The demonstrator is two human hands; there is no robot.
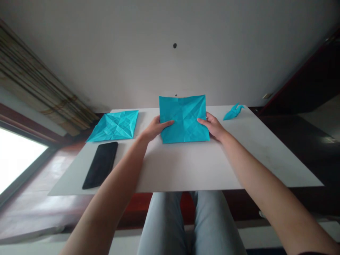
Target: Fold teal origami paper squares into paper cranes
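A creased turquoise paper sheet (184, 118) is held up off the white board (186, 166) on my lap, its lower edge near the surface. My left hand (155, 128) pinches the sheet's left edge, thumb on the front. My right hand (214, 126) grips the right edge the same way. Both hands are closed on the paper.
A second creased turquoise sheet (114, 125) lies flat at the board's far left. A black phone (101, 164) lies in front of it. A small folded turquoise paper figure (233, 112) sits at the far right corner. Curtains and a window are at left.
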